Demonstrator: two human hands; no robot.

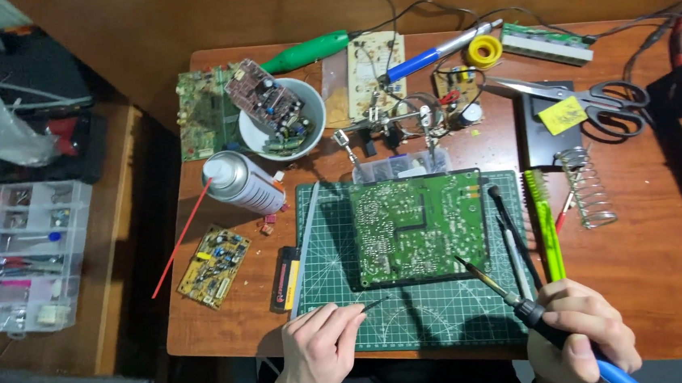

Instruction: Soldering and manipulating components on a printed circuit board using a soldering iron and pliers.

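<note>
One large green circuit board (418,227) lies on the green cutting mat (415,311); three smaller boards sit to the left, one in the white bowl (310,129). Right hand (581,335) — fingers clamped on one soldering iron (505,292), tip at the board's lower right edge. Left hand (315,354) — fingertips pinched on one thin dark tool (374,303) over the mat.

We look down on a wooden table (647,273) with a green cutting mat (416,315). A green circuit board (418,227) lies on the mat. Our right hand (581,336) grips a soldering iron (520,303), its tip touching the board's lower right corner. Our left hand (317,354) pinches a thin dark wire (374,303) just below the board. A spray can (243,183) lies left of the mat.
</note>
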